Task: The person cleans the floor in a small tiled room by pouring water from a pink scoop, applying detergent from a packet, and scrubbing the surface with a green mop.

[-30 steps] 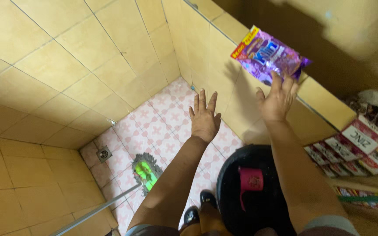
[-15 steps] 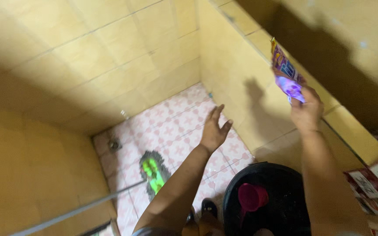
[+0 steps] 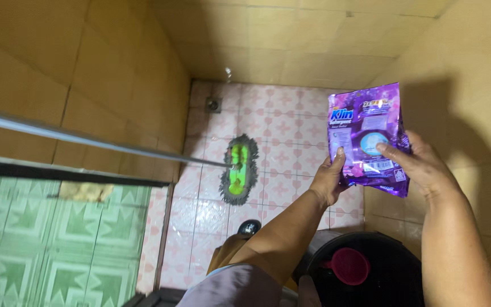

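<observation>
Black bucket (image 3: pixel 370 284) nearest, pink scoop (image 3: pixel 350 265) inside. Above it, left hand (image 3: pixel 328 181) and right hand (image 3: pixel 421 167) both grip purple detergent pouch (image 3: pixel 367 139), fingers clamped on lower edges, held upright. Beyond, green mop head (image 3: pixel 237 169) flat on pink tiled floor (image 3: pixel 279 113).

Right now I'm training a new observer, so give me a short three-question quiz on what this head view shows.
1. True or false: both hands hold the purple pouch.
2. Which lies on the pink floor tiles? A) a flat mop with a green centre B) a broom C) a sponge
3. Fill in: the pink scoop sits in the black ____.

Key:
1. True: the left hand grips the pouch's lower left edge, the right hand its right side.
2. A
3. bucket
</observation>
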